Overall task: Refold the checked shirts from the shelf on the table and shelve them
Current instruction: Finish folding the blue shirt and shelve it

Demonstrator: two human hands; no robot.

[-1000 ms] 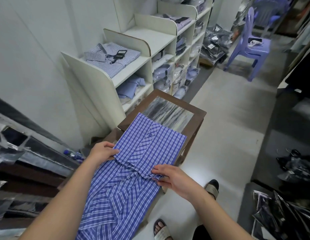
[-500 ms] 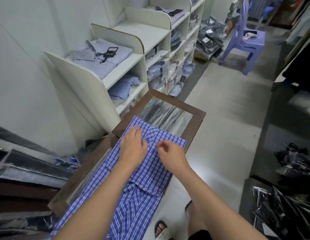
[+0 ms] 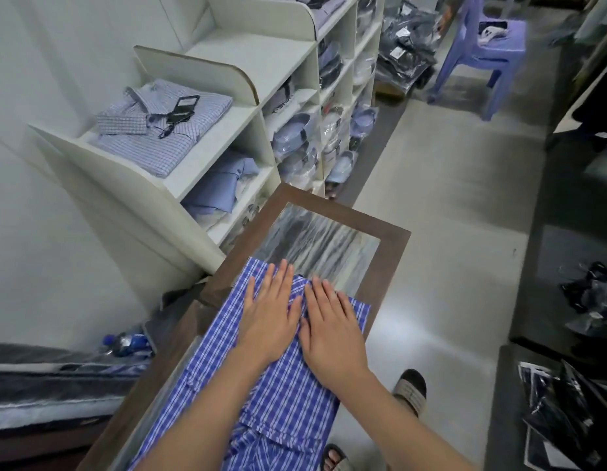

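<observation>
The blue checked shirt (image 3: 288, 406) lies lengthwise on the bench (image 3: 392, 246). The left hand (image 3: 269, 321) and right hand (image 3: 332, 333) press flat on it, side by side. Each grip is wide, fingers straight, holding nothing. Beyond, a folded checked shirt (image 3: 166, 134) sits atop the white shelf (image 3: 261, 52).

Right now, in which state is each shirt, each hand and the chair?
blue checked shirt: laid out on the table, under both hands
left hand: flat, fingers straight, pressing that shirt
right hand: the same, beside it
pale checked shirt: folded, on the top shelf
purple chair: upright
</observation>
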